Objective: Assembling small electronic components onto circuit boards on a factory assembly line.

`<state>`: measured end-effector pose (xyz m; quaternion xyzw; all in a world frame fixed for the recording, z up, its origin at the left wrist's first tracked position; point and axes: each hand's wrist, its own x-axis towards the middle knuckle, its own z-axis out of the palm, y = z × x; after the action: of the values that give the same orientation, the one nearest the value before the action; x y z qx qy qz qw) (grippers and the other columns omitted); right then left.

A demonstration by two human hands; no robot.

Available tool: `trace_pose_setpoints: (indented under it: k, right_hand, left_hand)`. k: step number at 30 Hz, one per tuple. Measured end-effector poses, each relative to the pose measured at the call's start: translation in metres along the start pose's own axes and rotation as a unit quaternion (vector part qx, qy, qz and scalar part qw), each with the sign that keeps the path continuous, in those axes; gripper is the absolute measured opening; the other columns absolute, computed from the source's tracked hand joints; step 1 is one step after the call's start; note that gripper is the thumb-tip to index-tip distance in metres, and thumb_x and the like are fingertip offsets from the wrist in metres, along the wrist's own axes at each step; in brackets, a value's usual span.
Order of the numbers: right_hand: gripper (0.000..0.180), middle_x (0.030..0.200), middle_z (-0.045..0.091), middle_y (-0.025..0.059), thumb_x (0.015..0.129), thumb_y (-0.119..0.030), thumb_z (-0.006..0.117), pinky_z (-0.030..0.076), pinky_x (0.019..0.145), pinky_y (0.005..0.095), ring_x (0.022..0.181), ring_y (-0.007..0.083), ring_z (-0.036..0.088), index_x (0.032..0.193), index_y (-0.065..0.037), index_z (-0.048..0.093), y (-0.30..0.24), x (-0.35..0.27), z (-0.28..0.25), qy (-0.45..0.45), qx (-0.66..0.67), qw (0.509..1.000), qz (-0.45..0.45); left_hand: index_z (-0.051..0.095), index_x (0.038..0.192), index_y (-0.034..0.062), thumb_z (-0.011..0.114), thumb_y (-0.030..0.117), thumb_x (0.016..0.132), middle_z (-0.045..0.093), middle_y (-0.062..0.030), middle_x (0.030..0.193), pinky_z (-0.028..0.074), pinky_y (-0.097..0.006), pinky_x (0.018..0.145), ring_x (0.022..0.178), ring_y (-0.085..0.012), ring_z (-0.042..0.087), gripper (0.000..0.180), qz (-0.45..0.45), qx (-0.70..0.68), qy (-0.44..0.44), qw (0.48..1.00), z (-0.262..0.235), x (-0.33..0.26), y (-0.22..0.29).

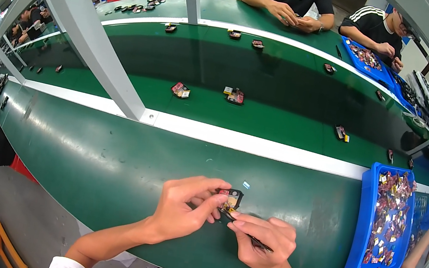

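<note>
Over the near green table, my left hand (182,205) is closed on the edge of a small electronic part in a black frame (235,198), with red and yellowish pieces inside it. My right hand (267,242) grips a slim black tweezers-like tool (260,244), its back end sticking out under the palm. The tool's front end and the right fingertips meet the lower edge of the part, close to the left thumb. Fingers partly hide the contact. Just beyond the part, a small pale-blue scrap (246,185) lies on the table.
A blue tray (361,232) of small red and yellow parts stands on the right. Past a white rail (257,147), a green conveyor belt (284,126) carries several black-framed parts. A grey metal post (91,39) rises at left. Other people sit around the line.
</note>
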<state>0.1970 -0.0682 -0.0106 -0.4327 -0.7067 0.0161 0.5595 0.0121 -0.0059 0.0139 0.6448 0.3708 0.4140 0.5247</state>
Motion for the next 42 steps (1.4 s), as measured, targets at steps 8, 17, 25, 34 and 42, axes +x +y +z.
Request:
trace_pose_setpoints:
  k: [8,17,25,34,42]
  right_hand:
    - [0.032,0.094,0.079,0.0043,0.06,0.008,0.077,0.03,0.042,0.0219,0.047,0.0083,0.052,0.088,-0.008,0.077,-0.002,0.0,-0.008,-0.038,-0.025,0.998,-0.037]
    - [0.028,0.093,0.076,0.0106,0.062,0.003,0.073,0.034,0.043,0.0224,0.05,0.0091,0.055,0.088,-0.003,0.077,-0.01,0.006,-0.011,-0.072,-0.085,0.985,-0.132]
    - [0.035,0.098,0.078,0.0046,0.059,0.005,0.078,0.034,0.043,0.023,0.045,0.0098,0.045,0.091,-0.009,0.076,-0.008,0.003,-0.006,-0.082,-0.099,0.98,-0.149]
    - [0.039,0.098,0.078,0.0013,0.055,0.003,0.076,0.034,0.043,0.0234,0.047,0.0101,0.046,0.092,-0.01,0.076,-0.006,0.001,-0.005,-0.012,-0.087,0.989,-0.12]
    - [0.038,0.096,0.079,0.0053,0.058,0.008,0.078,0.035,0.044,0.0231,0.049,0.0099,0.055,0.093,-0.008,0.076,-0.001,0.0,-0.01,-0.017,-0.084,0.989,-0.116]
  left_hand:
    - [0.069,0.112,-0.0096,0.066,-0.01,0.09,0.071,-0.017,0.091,0.063,-0.028,0.056,0.071,-0.0209,0.074,0.022,-0.013,-0.01,-0.016,1.0,0.001,0.0,0.002]
    - [0.069,0.112,-0.0092,0.07,-0.009,0.089,0.073,-0.0154,0.089,0.062,-0.026,0.058,0.069,-0.0168,0.074,0.023,0.018,0.017,0.022,0.999,0.007,-0.003,0.004]
    - [0.068,0.105,-0.0092,0.069,-0.008,0.09,0.074,-0.0141,0.084,0.06,-0.025,0.058,0.066,-0.0145,0.073,0.015,0.014,0.065,0.059,0.996,0.014,-0.007,0.0]
    - [0.06,0.116,-0.0099,0.062,-0.006,0.096,0.072,-0.0152,0.093,0.061,-0.026,0.057,0.07,-0.015,0.071,0.021,-0.012,-0.044,0.052,0.998,0.021,-0.009,0.004]
    - [0.058,0.117,-0.0093,0.06,-0.005,0.098,0.068,-0.0124,0.094,0.058,-0.024,0.05,0.067,-0.0117,0.067,0.02,0.056,0.012,0.082,0.995,0.037,-0.009,-0.01]
